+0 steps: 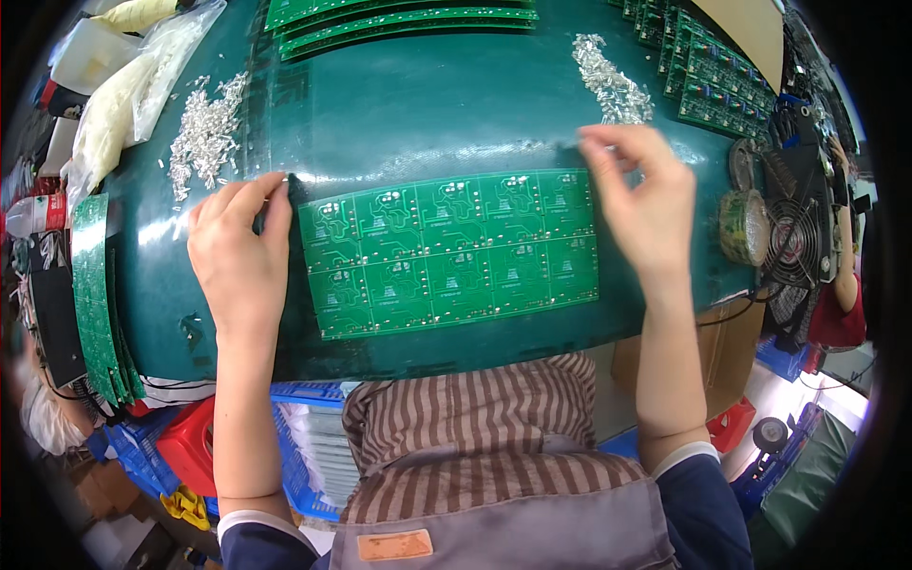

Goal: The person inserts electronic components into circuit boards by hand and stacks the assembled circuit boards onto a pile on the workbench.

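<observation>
A green circuit board panel [451, 252], divided into two rows of small boards, lies flat on the dark green mat [418, 104] in front of me. Just off its upper left corner is my left hand [242, 252], thumb and forefinger pinched together; whatever they hold is too small to name. My right hand [646, 185] hovers by the panel's upper right corner, its fingertips also closed in a pinch whose content is hidden. Beyond the left hand lies a loose pile of tiny clear-and-silver parts [204, 133]. A second pile of such parts [613, 81] spreads beyond the right hand.
Stacked green boards [408, 28] lie at the far edge, with populated boards [722, 90] at the far right. More panels [95, 294] stand at the left, below plastic bags [119, 123]. A tape roll [744, 228] and a fan [794, 242] sit at the right.
</observation>
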`<state>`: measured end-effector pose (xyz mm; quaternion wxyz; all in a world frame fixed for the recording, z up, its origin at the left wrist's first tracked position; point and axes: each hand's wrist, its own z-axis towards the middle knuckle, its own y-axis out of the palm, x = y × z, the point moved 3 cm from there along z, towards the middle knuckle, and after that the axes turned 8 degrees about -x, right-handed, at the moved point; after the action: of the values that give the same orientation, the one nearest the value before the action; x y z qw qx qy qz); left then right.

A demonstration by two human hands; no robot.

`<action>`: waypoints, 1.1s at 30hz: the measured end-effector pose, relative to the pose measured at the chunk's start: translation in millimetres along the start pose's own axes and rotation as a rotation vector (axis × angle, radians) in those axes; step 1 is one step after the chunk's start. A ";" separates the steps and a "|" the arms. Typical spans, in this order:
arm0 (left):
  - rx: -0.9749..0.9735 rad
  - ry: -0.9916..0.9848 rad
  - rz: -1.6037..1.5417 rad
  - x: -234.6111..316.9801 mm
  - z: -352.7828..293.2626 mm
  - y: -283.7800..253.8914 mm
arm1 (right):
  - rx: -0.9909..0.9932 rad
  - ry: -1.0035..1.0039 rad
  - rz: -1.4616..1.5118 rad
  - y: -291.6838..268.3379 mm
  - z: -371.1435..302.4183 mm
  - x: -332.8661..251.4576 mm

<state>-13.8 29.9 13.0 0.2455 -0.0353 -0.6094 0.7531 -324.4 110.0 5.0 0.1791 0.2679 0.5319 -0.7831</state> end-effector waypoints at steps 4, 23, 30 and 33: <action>-0.119 -0.216 -0.401 11.8 -5.2 -4.8 | -0.065 0.102 -0.224 -10.2 10.8 22.5; -0.171 -0.172 -0.524 20.7 -6.9 8.8 | -0.078 0.026 -0.231 0.1 11.8 21.8; -0.170 -0.239 -0.533 21.6 -6.9 10.0 | -0.107 0.127 -0.050 -2.7 -1.7 4.4; -0.162 -0.235 -0.517 21.3 -6.3 11.3 | -0.056 0.068 0.269 1.1 -14.7 -1.8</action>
<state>-34.0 42.8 6.1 0.3532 0.1891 -0.6807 0.6133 -319.0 123.2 1.0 0.2717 0.3584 0.5187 -0.7271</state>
